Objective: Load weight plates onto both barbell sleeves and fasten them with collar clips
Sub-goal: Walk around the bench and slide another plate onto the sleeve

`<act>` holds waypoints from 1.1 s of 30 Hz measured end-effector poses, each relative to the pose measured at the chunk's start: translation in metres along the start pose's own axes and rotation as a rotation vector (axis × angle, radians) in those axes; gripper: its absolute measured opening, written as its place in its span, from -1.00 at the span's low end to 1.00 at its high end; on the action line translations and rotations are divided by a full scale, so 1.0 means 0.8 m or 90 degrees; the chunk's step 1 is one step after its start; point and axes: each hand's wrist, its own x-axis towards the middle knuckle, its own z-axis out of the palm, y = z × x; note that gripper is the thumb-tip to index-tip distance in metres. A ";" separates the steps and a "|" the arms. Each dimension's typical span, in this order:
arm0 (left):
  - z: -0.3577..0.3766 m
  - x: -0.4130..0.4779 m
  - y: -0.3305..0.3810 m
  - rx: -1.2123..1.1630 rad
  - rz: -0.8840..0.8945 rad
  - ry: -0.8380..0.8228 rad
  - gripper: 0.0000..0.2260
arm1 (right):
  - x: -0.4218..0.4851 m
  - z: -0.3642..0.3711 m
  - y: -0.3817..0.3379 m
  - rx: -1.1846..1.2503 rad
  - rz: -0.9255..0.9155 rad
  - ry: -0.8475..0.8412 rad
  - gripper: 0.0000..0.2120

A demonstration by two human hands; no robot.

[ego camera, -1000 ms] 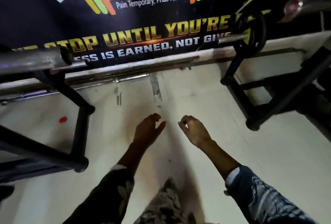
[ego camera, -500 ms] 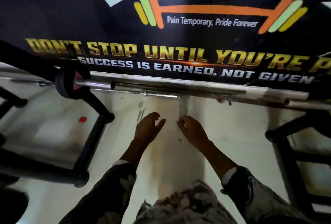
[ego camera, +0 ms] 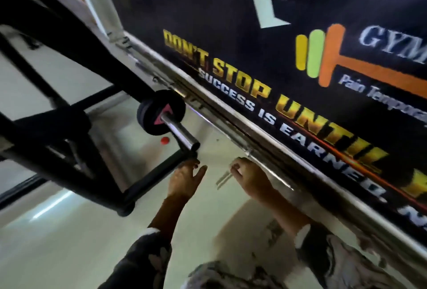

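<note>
Left hand [ego camera: 184, 179] open, fingers spread, empty, just below bar end [ego camera: 184, 137]. Right hand [ego camera: 248, 176] at 3 o'clock of it, loosely curled, empty. Black plate [ego camera: 161, 112] on bar, 11 o'clock of left hand.

A dark gym banner [ego camera: 265, 46] with yellow lettering covers the wall above a glossy pale floor [ego camera: 57, 242].

The view has swung left, bringing the loaded barbell sleeve [ego camera: 182, 133] close.
</note>
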 end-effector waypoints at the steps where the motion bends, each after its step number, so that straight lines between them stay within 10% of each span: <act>1: 0.001 0.012 0.000 -0.008 -0.021 0.020 -0.70 | 0.026 -0.002 0.003 -0.010 -0.024 -0.020 -0.75; 13: 0.000 0.227 -0.134 -0.277 -0.293 0.315 -0.64 | 0.364 0.087 -0.043 0.169 -0.106 -0.067 -0.77; 21: 0.047 0.336 -0.221 -0.225 -0.216 0.472 -0.32 | 0.533 0.199 -0.041 0.246 -0.225 -0.069 -0.35; 33: 0.026 0.354 -0.246 -0.235 -0.224 0.535 -0.46 | 0.552 0.220 -0.031 0.349 -0.246 0.035 -0.43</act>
